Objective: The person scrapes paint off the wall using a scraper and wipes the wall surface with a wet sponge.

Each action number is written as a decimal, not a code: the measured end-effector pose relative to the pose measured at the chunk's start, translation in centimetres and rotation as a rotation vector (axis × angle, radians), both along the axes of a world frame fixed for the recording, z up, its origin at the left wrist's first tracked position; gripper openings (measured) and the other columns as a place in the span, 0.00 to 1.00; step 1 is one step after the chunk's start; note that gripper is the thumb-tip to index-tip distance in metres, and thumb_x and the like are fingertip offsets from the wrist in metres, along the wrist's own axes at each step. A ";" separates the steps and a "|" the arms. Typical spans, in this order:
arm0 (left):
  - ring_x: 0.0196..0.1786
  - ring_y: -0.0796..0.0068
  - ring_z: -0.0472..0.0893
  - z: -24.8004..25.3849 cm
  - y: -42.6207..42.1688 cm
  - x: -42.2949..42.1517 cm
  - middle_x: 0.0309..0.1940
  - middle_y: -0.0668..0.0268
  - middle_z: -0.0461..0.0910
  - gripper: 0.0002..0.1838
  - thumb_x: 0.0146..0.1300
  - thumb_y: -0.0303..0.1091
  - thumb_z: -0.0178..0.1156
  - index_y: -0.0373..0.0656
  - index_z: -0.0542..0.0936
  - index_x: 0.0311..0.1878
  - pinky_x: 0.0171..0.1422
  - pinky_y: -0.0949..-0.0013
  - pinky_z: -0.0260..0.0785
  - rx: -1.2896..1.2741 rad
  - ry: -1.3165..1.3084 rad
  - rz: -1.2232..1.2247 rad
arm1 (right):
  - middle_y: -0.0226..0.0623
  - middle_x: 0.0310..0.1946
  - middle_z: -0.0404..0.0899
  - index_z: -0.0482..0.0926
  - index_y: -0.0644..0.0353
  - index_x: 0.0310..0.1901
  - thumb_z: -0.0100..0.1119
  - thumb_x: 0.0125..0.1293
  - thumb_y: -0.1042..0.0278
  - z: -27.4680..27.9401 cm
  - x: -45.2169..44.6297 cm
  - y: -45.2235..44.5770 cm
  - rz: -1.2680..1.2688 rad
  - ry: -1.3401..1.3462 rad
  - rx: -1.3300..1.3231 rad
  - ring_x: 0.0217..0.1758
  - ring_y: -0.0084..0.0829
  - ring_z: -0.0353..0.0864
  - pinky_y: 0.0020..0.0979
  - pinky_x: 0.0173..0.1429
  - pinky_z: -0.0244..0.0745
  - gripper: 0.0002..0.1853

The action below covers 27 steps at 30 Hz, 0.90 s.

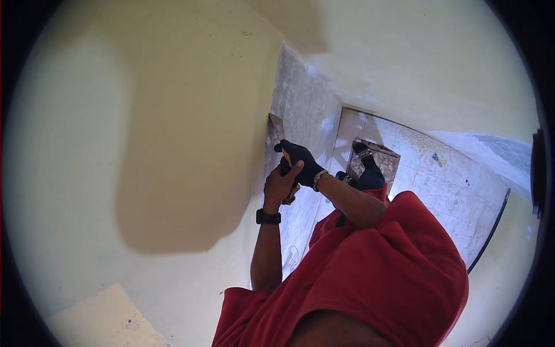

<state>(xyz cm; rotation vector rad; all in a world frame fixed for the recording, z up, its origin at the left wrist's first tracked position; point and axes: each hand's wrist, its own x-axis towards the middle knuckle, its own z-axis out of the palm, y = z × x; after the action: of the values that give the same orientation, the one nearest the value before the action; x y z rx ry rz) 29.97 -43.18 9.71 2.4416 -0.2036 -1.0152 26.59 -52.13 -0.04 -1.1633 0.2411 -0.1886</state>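
My right hand (302, 159), in a black glove with a bracelet at the wrist, is closed around the handle of a scraper. Just below it my left hand (280, 187), bare and with a black watch on the wrist, grips the same tool's lower part, its thumb lying against the glove. The scraper's flat grey blade (276, 124) points up along the wall, at the border between the cream paint (191, 144) and a bare grey strip (303, 87). Most of the handle is hidden by my fingers, and whether the blade touches the wall I cannot tell.
My foot (361, 149) is on a brown, stained board or low platform (386, 162). Pale, spotted floor tiles (428, 191) lie around it. A dark strip (489, 231) runs along the floor's right edge, by another cream wall (503, 277). A large shadow covers the left wall.
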 end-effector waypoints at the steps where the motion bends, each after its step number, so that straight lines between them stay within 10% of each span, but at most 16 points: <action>1: 0.23 0.75 0.81 0.1 -0.4 0.3 0.25 0.65 0.81 0.36 0.52 0.70 0.59 0.38 0.81 0.38 0.34 0.69 0.72 0.011 -0.003 -0.001 | 0.35 0.26 0.74 0.70 0.60 0.50 0.53 0.61 0.72 -0.4 0.7 0.1 -0.001 -0.003 0.011 0.28 0.26 0.74 0.29 0.33 0.72 0.15; 3: 0.32 0.69 0.84 1.6 -2.2 0.7 0.28 0.61 0.83 0.38 0.51 0.72 0.58 0.38 0.81 0.40 0.40 0.66 0.72 0.038 -0.054 0.060 | 0.25 0.20 0.67 0.74 0.61 0.52 0.46 0.73 0.50 -0.6 2.1 0.2 -0.138 -0.067 0.021 0.23 0.20 0.68 0.26 0.28 0.65 0.21; 9: 0.43 0.64 0.82 0.6 -2.1 -1.1 0.36 0.54 0.83 0.39 0.58 0.68 0.53 0.33 0.80 0.47 0.50 0.65 0.70 0.139 -0.051 0.008 | 0.26 0.20 0.66 0.75 0.60 0.49 0.49 0.72 0.55 -0.8 0.2 0.5 -0.059 0.061 0.405 0.22 0.20 0.68 0.26 0.27 0.65 0.16; 12: 0.43 0.64 0.82 -1.1 -1.9 -0.4 0.36 0.53 0.83 0.39 0.59 0.68 0.52 0.34 0.80 0.47 0.49 0.65 0.70 0.140 -0.074 0.041 | 0.26 0.19 0.66 0.76 0.60 0.49 0.50 0.71 0.54 -1.6 1.2 -0.5 -0.166 -0.146 -0.207 0.21 0.20 0.67 0.26 0.26 0.63 0.17; 14: 0.43 0.65 0.82 1.2 -5.4 0.7 0.36 0.54 0.83 0.39 0.59 0.68 0.52 0.34 0.79 0.48 0.49 0.65 0.70 0.082 -0.046 0.082 | 0.25 0.18 0.65 0.76 0.60 0.48 0.50 0.72 0.52 -1.4 3.4 -2.2 -0.110 0.031 0.538 0.21 0.19 0.66 0.25 0.25 0.61 0.18; 18: 0.41 0.62 0.82 -1.3 -4.1 0.4 0.37 0.55 0.82 0.39 0.60 0.68 0.50 0.33 0.79 0.48 0.49 0.64 0.70 0.105 -0.118 -0.048 | 0.25 0.20 0.67 0.77 0.61 0.49 0.49 0.72 0.55 -0.5 1.3 -2.8 -0.010 0.116 0.682 0.22 0.18 0.64 0.23 0.27 0.61 0.17; 19: 0.51 0.52 0.80 -2.0 -3.3 0.0 0.44 0.48 0.81 0.45 0.54 0.75 0.49 0.39 0.76 0.56 0.56 0.59 0.68 0.114 -0.035 -0.019 | 0.26 0.29 0.72 0.74 0.60 0.51 0.58 0.62 0.65 -2.3 0.4 -2.5 0.004 -0.047 0.068 0.32 0.21 0.71 0.26 0.38 0.71 0.16; 22: 0.43 0.59 0.82 -1.5 -4.6 0.9 0.40 0.53 0.82 0.44 0.56 0.73 0.51 0.38 0.76 0.55 0.51 0.64 0.71 0.011 0.186 0.131 | 0.27 0.30 0.72 0.73 0.60 0.51 0.61 0.58 0.65 -0.9 1.2 -4.0 -0.100 -0.117 -0.318 0.33 0.23 0.72 0.26 0.40 0.72 0.19; 27: 0.33 0.79 0.79 -1.7 -6.3 3.6 0.37 0.66 0.80 0.34 0.62 0.60 0.56 0.36 0.74 0.56 0.37 0.74 0.71 -0.187 0.155 0.079 | 0.23 0.26 0.70 0.77 0.59 0.50 0.51 0.71 0.56 -0.7 3.3 -5.4 -0.066 0.050 0.483 0.28 0.17 0.68 0.23 0.33 0.67 0.16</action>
<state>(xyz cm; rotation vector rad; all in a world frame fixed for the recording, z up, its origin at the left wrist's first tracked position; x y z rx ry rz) 33.57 -49.53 7.97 2.1756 -0.1423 -1.0932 29.91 -57.54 -0.77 -0.6816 0.3476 -0.1481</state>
